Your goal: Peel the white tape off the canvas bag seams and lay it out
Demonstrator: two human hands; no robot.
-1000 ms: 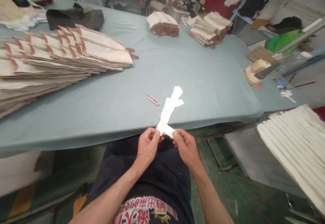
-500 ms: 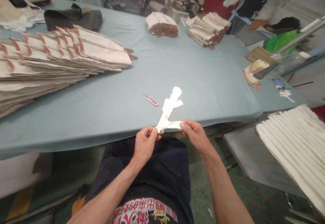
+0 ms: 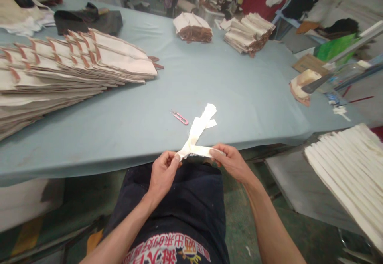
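White fabric strips (image 3: 198,128) lie in a small bundle at the near edge of the table, their far ends resting on the blue-grey cover. My left hand (image 3: 163,172) is closed, thumb and fingers pinching the near-left end of the strips. Off to the right, my right hand (image 3: 229,160) pinches one strip that is drawn sideways from the bundle. Between the hands this strip is stretched out just past the table edge. Pink thread snips (image 3: 180,117) lie on the cover just left of the bundle, touched by neither hand.
Overlapping stacks of cream fabric pieces with brown edges (image 3: 119,62) cover the table's left side. Two more fabric piles, one (image 3: 193,27) and another (image 3: 249,34), sit at the back. An iron (image 3: 305,86) stands at right. White folded cloth (image 3: 350,168) lies at the lower right.
My left hand has moved slightly left and down, and my hands are a little farther apart. The strip between them shows longer. The snips stay on the table.
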